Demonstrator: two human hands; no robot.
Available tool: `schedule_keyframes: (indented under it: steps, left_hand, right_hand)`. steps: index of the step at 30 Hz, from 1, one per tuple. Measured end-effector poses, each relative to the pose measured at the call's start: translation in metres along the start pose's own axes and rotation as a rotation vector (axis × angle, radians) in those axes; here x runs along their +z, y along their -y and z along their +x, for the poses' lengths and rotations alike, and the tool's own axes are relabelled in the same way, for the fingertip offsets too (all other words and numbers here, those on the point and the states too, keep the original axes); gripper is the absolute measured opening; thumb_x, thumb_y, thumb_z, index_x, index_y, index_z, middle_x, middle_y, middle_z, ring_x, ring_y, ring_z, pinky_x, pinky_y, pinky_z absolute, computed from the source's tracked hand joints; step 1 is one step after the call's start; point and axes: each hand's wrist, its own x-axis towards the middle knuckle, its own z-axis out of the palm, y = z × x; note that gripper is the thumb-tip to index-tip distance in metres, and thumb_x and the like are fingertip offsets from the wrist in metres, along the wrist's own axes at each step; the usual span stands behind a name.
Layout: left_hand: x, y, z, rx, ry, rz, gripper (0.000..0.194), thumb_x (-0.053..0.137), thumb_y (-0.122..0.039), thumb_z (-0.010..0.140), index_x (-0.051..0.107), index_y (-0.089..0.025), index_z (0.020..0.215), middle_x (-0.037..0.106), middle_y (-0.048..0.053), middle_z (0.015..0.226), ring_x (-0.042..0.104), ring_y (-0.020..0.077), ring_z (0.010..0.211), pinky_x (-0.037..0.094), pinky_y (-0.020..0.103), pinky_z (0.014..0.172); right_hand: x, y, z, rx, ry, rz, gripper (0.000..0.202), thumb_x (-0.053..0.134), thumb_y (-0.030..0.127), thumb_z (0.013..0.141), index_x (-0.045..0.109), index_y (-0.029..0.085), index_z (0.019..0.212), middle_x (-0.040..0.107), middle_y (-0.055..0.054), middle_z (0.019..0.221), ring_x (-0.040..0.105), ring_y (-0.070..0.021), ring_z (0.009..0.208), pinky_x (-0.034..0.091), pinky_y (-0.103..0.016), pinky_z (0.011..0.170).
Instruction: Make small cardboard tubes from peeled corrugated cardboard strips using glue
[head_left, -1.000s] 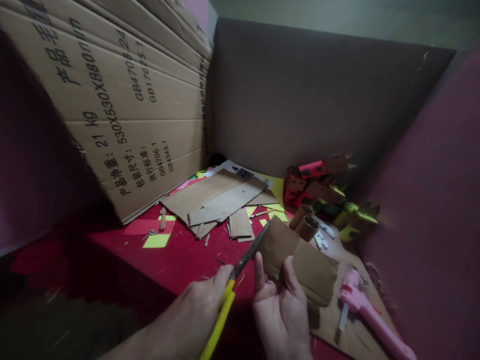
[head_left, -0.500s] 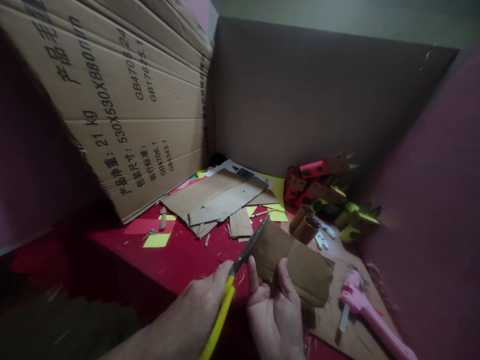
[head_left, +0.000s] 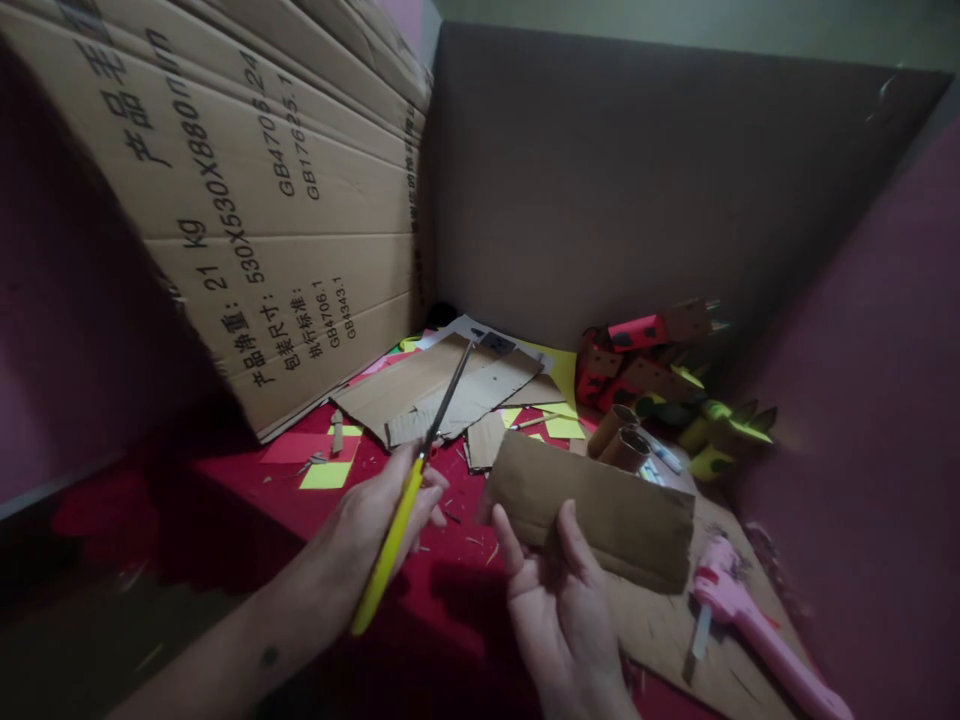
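Note:
Yellow-handled scissors point(head_left: 390, 545) are gripped in my left hand point(head_left: 375, 515), blades pointing up and away over the table, looking nearly closed. They are apart from the brown cardboard piece point(head_left: 592, 505). That piece is a roughly rectangular strip held by my right hand point(head_left: 559, 600), with the thumb and a finger visible at its near edge and the other fingers partly hidden. Beyond the strip stand two cardboard tubes point(head_left: 624, 450). Flat cardboard sheets point(head_left: 420, 385) lie past the scissors' blades.
A pink glue gun point(head_left: 750, 620) lies on a cardboard mat point(head_left: 660, 630) at the right. Red and green-yellow crafted figures point(head_left: 637, 350) sit at the back right. A large printed cardboard panel point(head_left: 300, 230) stands at the left. Scraps and yellow paper point(head_left: 326, 475) litter the red tabletop point(head_left: 285, 520).
My left hand with the scissors has moved left, away from the cardboard strip. The strip in my right hand has turned flatter and shifted slightly right.

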Motion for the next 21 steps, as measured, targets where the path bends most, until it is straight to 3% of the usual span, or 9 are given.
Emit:
schedule_keyframes:
  steps: [3,7,10,14,18,21]
  left_hand:
    - [0.002,-0.01,0.011,0.041,0.062,-0.056,0.047,0.062,-0.037,0.07,0.048,-0.021,0.111,0.06,0.001,0.085,0.054,0.0095,0.053,0.04,0.019,0.043]
    - [0.007,-0.02,0.021,0.033,0.055,-0.085,0.047,0.069,-0.03,0.06,0.052,-0.018,0.102,0.055,-0.002,0.079,0.053,0.0089,0.058,0.042,0.018,0.048]
    - [0.007,-0.022,0.023,0.016,0.042,-0.113,0.052,0.068,-0.029,0.062,0.05,-0.019,0.11,0.049,-0.006,0.066,0.046,0.0068,0.049,0.037,0.017,0.044]
    - [0.006,-0.021,0.02,-0.089,0.045,-0.097,0.055,0.068,-0.032,0.063,0.048,-0.018,0.112,0.039,-0.011,0.05,0.033,0.0048,0.037,0.025,0.017,0.036]
    - [0.003,-0.017,0.02,-0.088,0.094,-0.041,0.05,0.068,-0.033,0.063,0.05,-0.016,0.106,0.042,-0.01,0.048,0.038,0.0062,0.039,0.027,0.017,0.037]
    - [-0.005,-0.01,0.036,-0.094,0.173,0.009,0.042,0.061,-0.042,0.072,0.05,-0.015,0.102,0.044,-0.008,0.047,0.04,0.0075,0.036,0.029,0.018,0.036]
  right_hand:
    - [-0.002,-0.007,-0.002,0.085,0.069,-0.06,0.032,0.064,0.023,0.079,0.059,0.031,0.11,0.072,0.003,0.095,0.066,-0.0183,0.093,0.052,-0.047,0.084]
    - [-0.004,-0.011,-0.007,0.22,0.17,-0.127,0.032,0.061,0.029,0.082,0.058,0.023,0.113,0.071,-0.003,0.102,0.066,-0.0217,0.094,0.054,-0.044,0.08]
    - [-0.004,-0.003,-0.006,0.217,0.214,-0.186,0.034,0.058,0.031,0.083,0.057,0.02,0.115,0.071,-0.007,0.1,0.068,-0.0226,0.087,0.056,-0.042,0.071]
    - [0.001,0.018,-0.002,0.082,0.162,-0.166,0.035,0.062,0.031,0.081,0.057,0.025,0.115,0.072,-0.004,0.096,0.068,-0.0237,0.087,0.058,-0.043,0.064]
    - [0.009,0.034,0.001,0.018,0.08,-0.142,0.036,0.064,0.029,0.079,0.057,0.028,0.114,0.072,-0.003,0.093,0.067,-0.0242,0.087,0.056,-0.051,0.064]
    - [0.013,0.038,0.002,0.013,0.033,-0.165,0.033,0.063,0.03,0.08,0.058,0.031,0.112,0.072,-0.001,0.093,0.067,-0.0234,0.087,0.052,-0.061,0.071]
